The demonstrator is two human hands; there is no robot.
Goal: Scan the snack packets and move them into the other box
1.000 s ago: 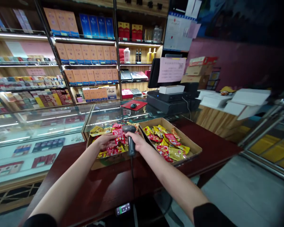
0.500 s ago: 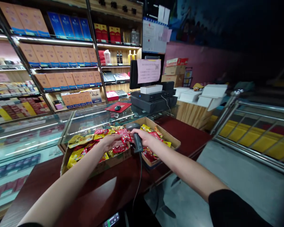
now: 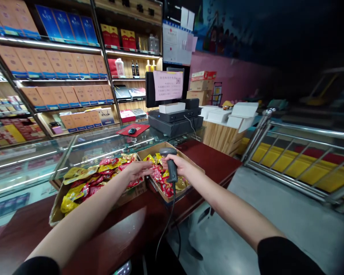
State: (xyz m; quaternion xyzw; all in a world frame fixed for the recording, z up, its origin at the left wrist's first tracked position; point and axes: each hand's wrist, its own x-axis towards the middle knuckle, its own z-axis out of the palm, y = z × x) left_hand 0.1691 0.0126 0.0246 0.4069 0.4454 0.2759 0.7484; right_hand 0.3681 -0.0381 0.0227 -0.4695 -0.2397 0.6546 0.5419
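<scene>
My right hand [image 3: 180,165] is wrapped round the grip of a dark barcode scanner [image 3: 172,172], held above the right cardboard box [image 3: 193,165]. Its cable hangs down over the counter edge. My left hand [image 3: 139,170] reaches out between the two boxes with fingers extended, its fingertips beside a red and pink packet [image 3: 157,172] in the right box. Below and left of it, the left cardboard box [image 3: 55,208] is full of yellow packets [image 3: 69,204] and red packets [image 3: 96,179]. Both boxes stand on the dark red counter [image 3: 114,233].
Behind the boxes are a glass display case [image 3: 87,149], a mouse [image 3: 132,131] on a red pad, and a monitor [image 3: 149,89] over a black cash drawer [image 3: 172,124]. Shelves of boxes rise at left. A metal railing [image 3: 298,133] stands at right. A phone [image 3: 123,269] shows at the bottom.
The view has turned right, so the boxes appear further left. The red packet that was at my left fingertips now lies in the right box, and the scanner is over that box.
</scene>
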